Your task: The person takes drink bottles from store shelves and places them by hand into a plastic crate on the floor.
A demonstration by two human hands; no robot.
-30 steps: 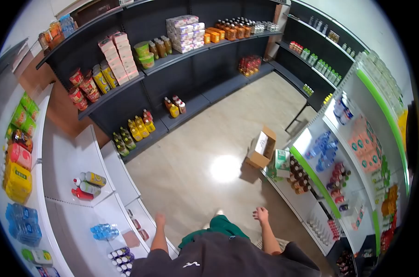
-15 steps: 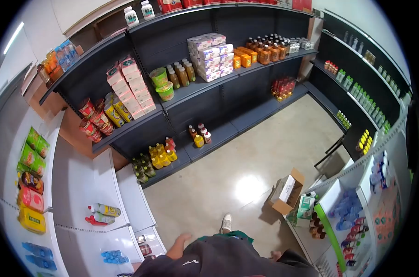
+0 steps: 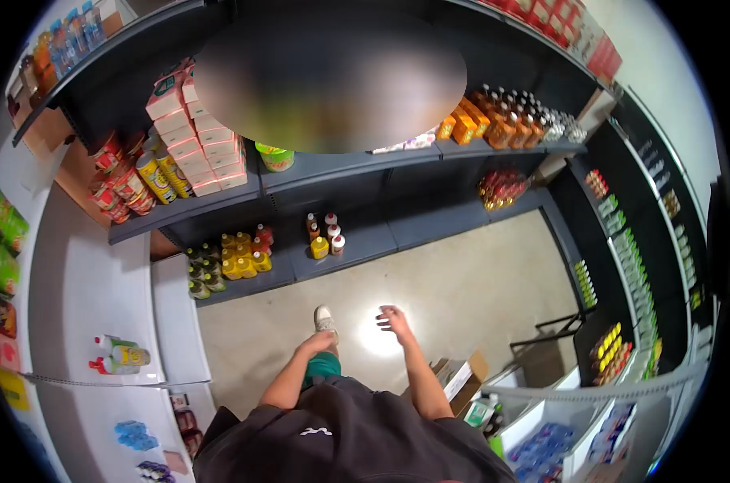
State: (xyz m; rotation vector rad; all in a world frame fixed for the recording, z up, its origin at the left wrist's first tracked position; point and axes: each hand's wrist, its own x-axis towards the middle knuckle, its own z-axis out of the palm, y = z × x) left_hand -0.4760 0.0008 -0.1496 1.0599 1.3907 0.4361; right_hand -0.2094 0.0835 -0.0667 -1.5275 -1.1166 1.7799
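My left hand [image 3: 315, 344] hangs in front of my green shorts [image 3: 323, 367], just below my light shoe [image 3: 324, 317]. Its fingers point to the right, loosely stretched, with nothing seen in them. Over the bright patch of floor, my right hand [image 3: 393, 320] is held forward, fingers apart and holding nothing. Neither hand touches any goods. Ahead, on the bottom shelf [image 3: 365, 253], stand a small group of bottles [image 3: 320, 246] and several yellow bottles [image 3: 241, 259].
Dark shelving ahead carries stacked pink-white boxes [image 3: 194, 141], red tubs [image 3: 119, 187] and orange boxes [image 3: 464, 125]; a blur hides part of it. White shelves [image 3: 99, 258] stand left. Near my right arm is an open carton [image 3: 467, 378]. A black-legged stand [image 3: 546, 330] is farther right.
The view has moved closer to the dark shelves. Both arms have come forward; my right hand has risen from beside my body to out over the floor.
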